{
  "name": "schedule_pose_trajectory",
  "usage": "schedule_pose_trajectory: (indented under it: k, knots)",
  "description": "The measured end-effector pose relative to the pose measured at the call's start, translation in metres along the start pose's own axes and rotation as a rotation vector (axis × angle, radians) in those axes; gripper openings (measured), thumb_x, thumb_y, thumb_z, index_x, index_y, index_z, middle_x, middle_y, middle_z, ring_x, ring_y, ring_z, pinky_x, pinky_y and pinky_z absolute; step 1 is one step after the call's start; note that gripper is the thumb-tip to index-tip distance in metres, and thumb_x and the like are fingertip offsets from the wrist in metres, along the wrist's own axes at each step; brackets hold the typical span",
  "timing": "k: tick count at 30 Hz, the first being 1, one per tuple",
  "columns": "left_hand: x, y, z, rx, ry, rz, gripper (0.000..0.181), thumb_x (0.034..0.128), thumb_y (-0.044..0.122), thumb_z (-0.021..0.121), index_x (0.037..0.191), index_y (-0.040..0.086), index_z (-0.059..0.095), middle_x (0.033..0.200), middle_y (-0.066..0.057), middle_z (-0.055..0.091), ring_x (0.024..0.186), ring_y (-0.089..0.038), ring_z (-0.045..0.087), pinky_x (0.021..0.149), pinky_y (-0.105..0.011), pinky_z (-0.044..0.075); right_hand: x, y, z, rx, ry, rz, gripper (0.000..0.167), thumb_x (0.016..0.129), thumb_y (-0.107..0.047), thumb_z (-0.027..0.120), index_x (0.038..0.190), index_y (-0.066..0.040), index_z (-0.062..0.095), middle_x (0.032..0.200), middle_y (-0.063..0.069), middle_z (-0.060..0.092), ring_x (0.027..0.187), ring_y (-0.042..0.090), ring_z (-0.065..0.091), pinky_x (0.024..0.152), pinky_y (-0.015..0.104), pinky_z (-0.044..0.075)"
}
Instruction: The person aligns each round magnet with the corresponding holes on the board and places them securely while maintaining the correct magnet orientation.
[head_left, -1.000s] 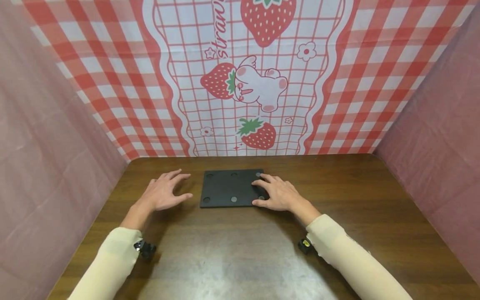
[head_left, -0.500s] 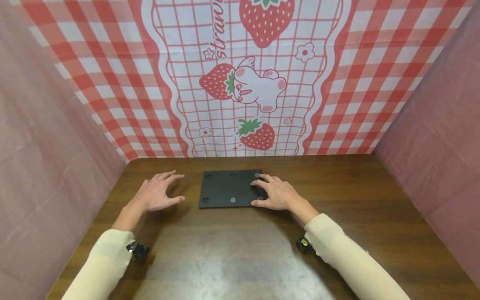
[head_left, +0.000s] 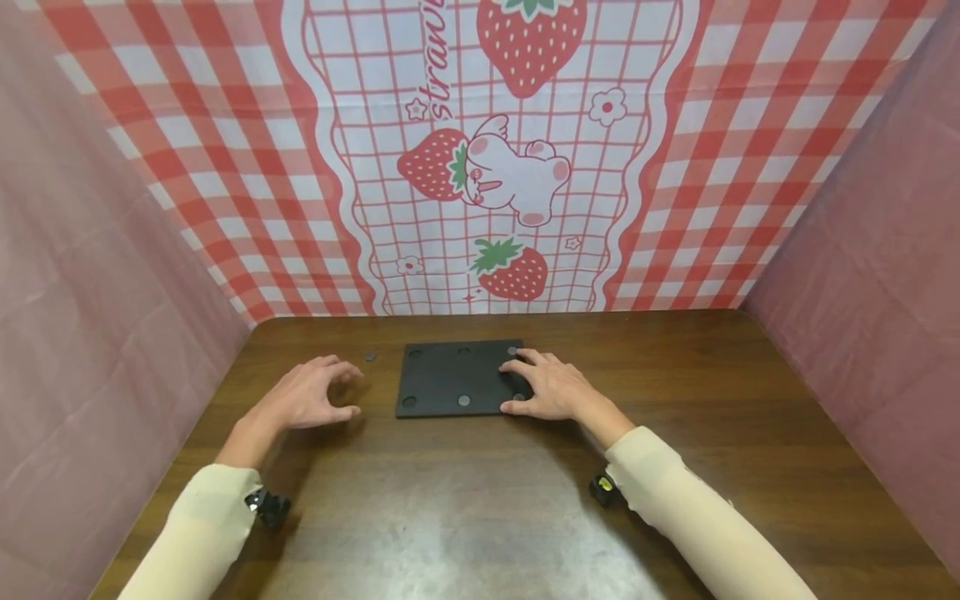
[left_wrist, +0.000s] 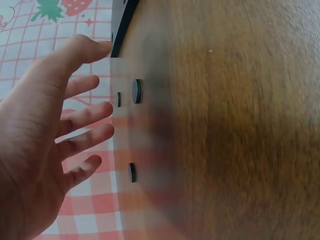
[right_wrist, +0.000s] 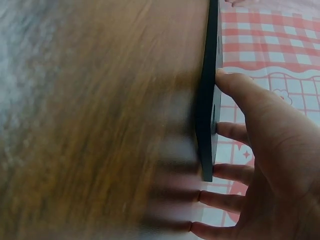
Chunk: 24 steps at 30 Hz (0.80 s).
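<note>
Board (head_left: 442, 377) lies on the desk (head_left: 450, 508), right hand (head_left: 555, 387) touching its right end with outstretched fingers, left hand (head_left: 303, 396) relaxed, holding nothing, near a thin disc (head_left: 371, 357) that a clumsy pinch could send skidding.

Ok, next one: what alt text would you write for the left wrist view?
A person's left hand, fingers spread and grip empty, beside three small dark discs lying flat on a wooden table. A corner of a black board shows at the top edge; a red-and-white checked cloth with strawberry print hangs behind.
</note>
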<state>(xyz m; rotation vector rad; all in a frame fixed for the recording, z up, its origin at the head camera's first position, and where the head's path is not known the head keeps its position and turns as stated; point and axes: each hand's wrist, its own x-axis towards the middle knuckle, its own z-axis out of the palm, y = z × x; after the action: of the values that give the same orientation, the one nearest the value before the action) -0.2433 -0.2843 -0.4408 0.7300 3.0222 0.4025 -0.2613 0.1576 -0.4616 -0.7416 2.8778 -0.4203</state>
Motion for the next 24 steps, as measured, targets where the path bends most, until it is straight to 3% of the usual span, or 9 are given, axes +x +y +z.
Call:
schedule_pose_trajectory:
  k: [4, 7, 11, 19, 24]
  knots:
    - [0.001, -0.002, 0.002, 0.002, -0.023, 0.019, 0.054, 0.0862, 0.043, 0.093, 0.131, 0.015, 0.079, 0.11, -0.005, 0.076, 0.105, -0.027, 0.073, 0.095, -0.056, 0.06, 0.005, 0.008, 0.007, 0.037, 0.011, -0.018, 0.076, 0.098, -0.068, 0.077, 0.161, -0.029, 0.061, 0.179, 0.02, 0.045, 0.156, 0.053, 0.051, 0.114, 0.08, 0.048]
    - [0.001, -0.003, 0.003, 0.02, -0.029, 0.023, 0.05, 0.0859, 0.042, 0.093, 0.127, 0.017, 0.08, 0.103, 0.001, 0.077, 0.105, -0.026, 0.072, 0.095, -0.057, 0.057, 0.016, 0.028, 0.024, 0.037, 0.051, -0.053, 0.077, 0.096, -0.076, 0.075, 0.158, -0.032, 0.063, 0.176, 0.019, 0.048, 0.151, 0.053, 0.055, 0.107, 0.079, 0.052]
    - [0.001, -0.003, 0.003, 0.038, -0.043, 0.018, 0.044, 0.0867, 0.041, 0.093, 0.124, 0.02, 0.081, 0.099, 0.006, 0.078, 0.108, -0.027, 0.071, 0.097, -0.061, 0.054, 0.022, 0.038, 0.031, 0.009, 0.064, -0.068, 0.079, 0.095, -0.082, 0.071, 0.158, -0.035, 0.062, 0.175, 0.017, 0.049, 0.147, 0.052, 0.057, 0.103, 0.078, 0.054]
    - [0.001, -0.004, 0.001, 0.059, -0.069, 0.032, 0.032, 0.0878, 0.036, 0.093, 0.114, 0.02, 0.083, 0.096, 0.007, 0.078, 0.098, -0.021, 0.071, 0.092, -0.056, 0.056, 0.003, 0.004, 0.001, 0.025, 0.016, -0.03, 0.073, 0.098, -0.064, 0.078, 0.158, -0.025, 0.063, 0.176, 0.022, 0.048, 0.154, 0.054, 0.053, 0.113, 0.078, 0.05]
    - [0.002, -0.006, 0.0, 0.041, -0.108, 0.025, 0.023, 0.0905, 0.032, 0.092, 0.108, 0.02, 0.084, 0.093, 0.006, 0.078, 0.087, -0.012, 0.07, 0.082, -0.044, 0.059, 0.0, 0.003, 0.002, -0.001, 0.034, -0.042, 0.072, 0.1, -0.065, 0.075, 0.159, -0.026, 0.062, 0.175, 0.023, 0.048, 0.153, 0.054, 0.054, 0.112, 0.078, 0.051]
